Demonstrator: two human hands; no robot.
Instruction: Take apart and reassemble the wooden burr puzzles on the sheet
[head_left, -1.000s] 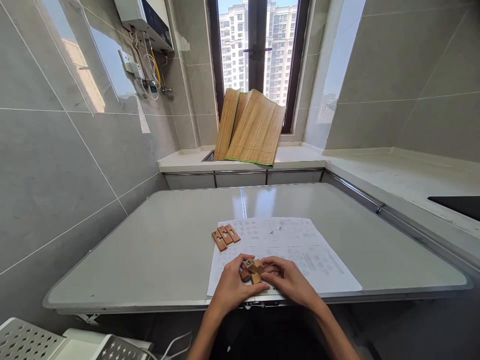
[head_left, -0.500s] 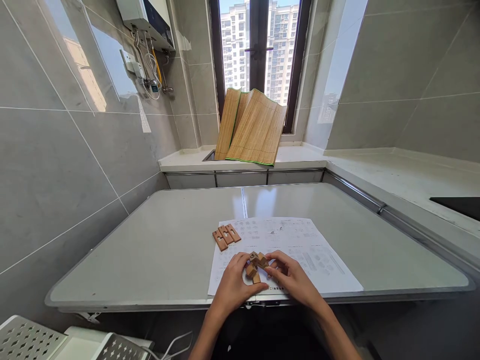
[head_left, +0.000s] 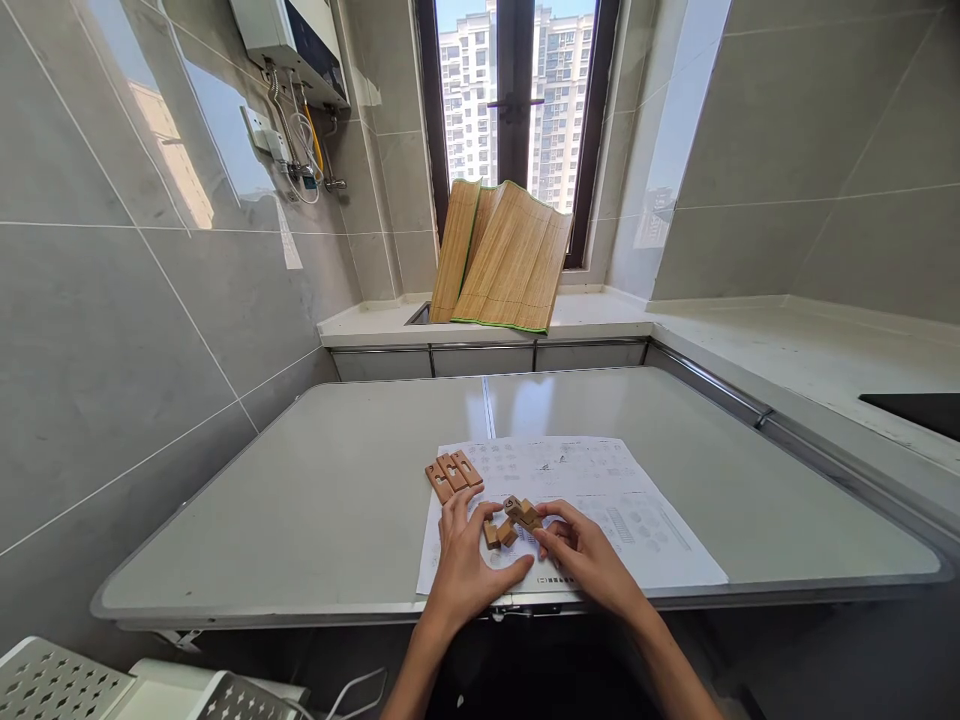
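Over the printed paper sheet (head_left: 637, 500), my right hand (head_left: 585, 550) pinches a notched wooden puzzle block (head_left: 525, 513) between thumb and fingertips. A dark mark shows on that block's upper left end. My left hand (head_left: 463, 555) rests to the left with thumb and fingers spread wide. Between its thumb and index finger lie small wooden blocks (head_left: 500, 534), the index fingertip close to or touching one. Three flat brown wooden pieces with cut-out slots (head_left: 454, 472) lie side by side at the sheet's upper left corner, just beyond my left fingertips.
The sheet lies on a pale folding table (head_left: 300, 500) with a centre seam. Behind it, a bamboo mat (head_left: 514, 260) leans against the window on a white ledge. A white counter (head_left: 810, 340) runs along the right. Perforated white racks (head_left: 67, 680) stand at lower left.
My left hand has opened and shifted slightly left and forward. The lower blocks have come apart from the piece in my right hand and moved left. My right hand has barely moved.
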